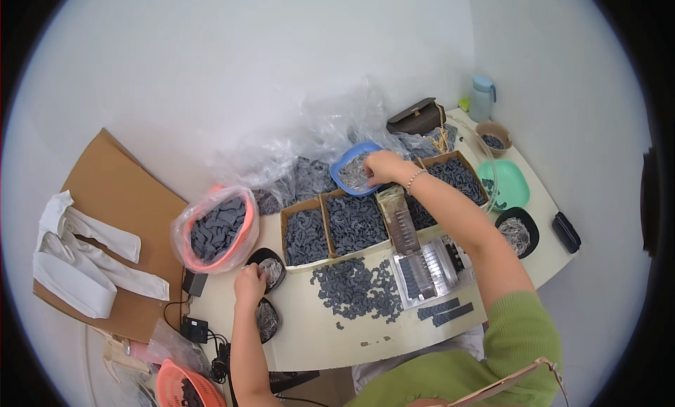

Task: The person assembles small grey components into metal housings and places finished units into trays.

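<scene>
Far left I see white cloths (84, 256) lying on a cardboard sheet (119, 189), off the table (316, 337). Next, an orange basket (211, 231) lined with clear plastic, full of dark gray pieces, at the table's left end. My left hand (249, 284) sits between two small black bowls of thin silvery bits: fingers curled at the rim of the upper black bowl (271, 266), the lower black bowl (267, 321) just beside the wrist. Can't tell whether it grips anything.

Center: open cardboard boxes (337, 228) of gray pieces, a loose gray pile (358, 287) in front of them, crumpled clear bags (309, 147) behind. A clear tray (425, 273) holds pieces in rows.

My right hand (383, 168) reaches across the boxes into the blue bowl (348, 171) of silvery bits, fingers bunched down into them; pinch unclear. Hands well apart.

Right: brown purse (418, 117), green dish (510, 184), another black bowl (518, 231), a bottle (481, 98) at the far corner.
</scene>
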The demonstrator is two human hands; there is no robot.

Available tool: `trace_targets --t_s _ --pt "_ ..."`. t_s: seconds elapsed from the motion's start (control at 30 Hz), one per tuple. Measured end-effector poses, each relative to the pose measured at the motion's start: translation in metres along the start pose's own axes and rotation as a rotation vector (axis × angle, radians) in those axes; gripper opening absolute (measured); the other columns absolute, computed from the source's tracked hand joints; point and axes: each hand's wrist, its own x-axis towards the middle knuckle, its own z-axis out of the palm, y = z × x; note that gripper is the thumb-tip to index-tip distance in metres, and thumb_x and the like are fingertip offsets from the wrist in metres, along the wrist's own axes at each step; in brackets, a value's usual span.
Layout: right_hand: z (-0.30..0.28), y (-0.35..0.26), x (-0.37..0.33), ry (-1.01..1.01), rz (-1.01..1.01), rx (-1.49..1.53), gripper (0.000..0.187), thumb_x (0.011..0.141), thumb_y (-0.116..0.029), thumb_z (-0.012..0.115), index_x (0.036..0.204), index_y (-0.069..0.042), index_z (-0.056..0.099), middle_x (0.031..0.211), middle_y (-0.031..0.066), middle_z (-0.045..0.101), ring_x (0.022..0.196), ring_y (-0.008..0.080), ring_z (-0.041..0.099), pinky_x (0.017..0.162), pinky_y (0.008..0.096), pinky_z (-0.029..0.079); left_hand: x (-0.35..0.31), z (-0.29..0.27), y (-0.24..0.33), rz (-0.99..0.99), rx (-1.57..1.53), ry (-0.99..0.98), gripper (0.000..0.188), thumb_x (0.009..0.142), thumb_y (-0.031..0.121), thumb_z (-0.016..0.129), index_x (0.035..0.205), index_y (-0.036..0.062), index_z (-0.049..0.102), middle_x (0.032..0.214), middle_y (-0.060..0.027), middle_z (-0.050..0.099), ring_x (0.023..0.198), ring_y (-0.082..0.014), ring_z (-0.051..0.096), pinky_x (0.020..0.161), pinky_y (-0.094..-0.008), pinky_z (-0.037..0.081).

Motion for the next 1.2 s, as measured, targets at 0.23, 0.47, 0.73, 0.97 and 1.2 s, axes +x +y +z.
trace_targets --t_s 0.23,0.47,0.73,0.97,1.2 --pt "0.005 0.001 0.002 0.021 -0.048 -0.056 0.014 0.076 -0.021 0.070 0.080 -0.008 0.072 0.089 0.0133 0.069 0.089 0.0313 0.065 0.077 0.0424 0.051 -0.006 0.000 0.017 -0.066 -0.628 -0.009 0.023 0.084 0.017 0.069 0.075 0.0025 0.054 0.068 -0.0080 0.061 0.062 -0.0198 0.060 0.058 -0.0330 0.047" --pt "0.014 0.010 0.005 0.212 -0.062 0.011 0.016 0.081 -0.021 0.063 0.085 -0.007 0.069 0.096 0.0167 0.062 0.096 0.0350 0.058 0.084 0.0443 0.047 -0.066 0.041 0.171 0.276 -1.297 -0.401 0.010 0.085 0.009 0.070 0.088 0.0006 0.066 0.084 -0.0048 0.068 0.076 -0.0107 0.064 0.069 -0.0232 0.052" --pt "0.001 0.012 -0.028 0.436 -0.004 0.293 0.018 0.086 -0.019 0.059 0.089 -0.002 0.062 0.092 0.0151 0.062 0.090 0.0304 0.060 0.078 0.0399 0.048 -0.091 0.065 0.253 0.729 -0.666 0.138 0.012 0.069 0.009 0.077 0.079 0.0079 0.071 0.097 -0.0041 0.066 0.094 -0.0258 0.057 0.078 -0.0383 0.045" --pt "-0.019 -0.021 -0.138 0.188 -0.196 0.527 0.019 0.085 -0.021 0.057 0.084 -0.002 0.062 0.086 0.0162 0.065 0.082 0.0343 0.062 0.074 0.0426 0.049 -0.105 0.060 0.246 0.855 -0.461 0.182 0.025 0.072 0.017 0.074 0.094 0.0052 0.069 0.111 -0.0097 0.061 0.101 -0.0294 0.055 0.087 -0.0419 0.042" --pt "0.042 -0.039 -0.218 0.192 -0.330 0.128 0.014 0.081 -0.016 0.060 0.083 -0.002 0.059 0.081 0.0143 0.060 0.079 0.0333 0.060 0.070 0.0433 0.049 -0.129 0.055 0.249 0.859 -0.344 0.090 0.059 0.078 0.032 0.069 0.122 -0.0037 0.054 0.129 -0.0209 0.049 0.120 -0.0356 0.046 0.102 -0.0483 0.034"
